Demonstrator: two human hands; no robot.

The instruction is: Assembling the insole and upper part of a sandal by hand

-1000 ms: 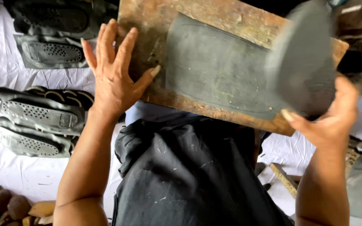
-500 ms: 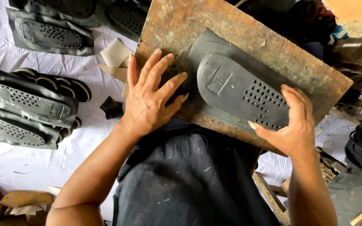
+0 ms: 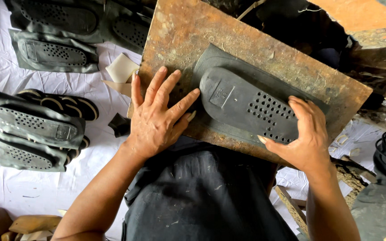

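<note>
A worn, rust-brown wooden board (image 3: 175,40) lay tilted across my dark-clad lap, and on it, right of centre, sat a flat sheet of dark grey rubber (image 3: 211,60) with a moulded dark grey shoe sole (image 3: 246,107) on top, perforated tread up. My left hand (image 3: 157,118) rested flat on the board, fingers spread and gripping nothing, their tips touching the sheet's left edge. My right hand (image 3: 304,136) pressed on the sole's right end, fingers curved over it, thumb at its near edge. The sole looked light, bendy and grippy; I judged its edges the best hold. Finished soles (image 3: 27,129) lay stacked left on white cloth (image 3: 5,71).
</note>
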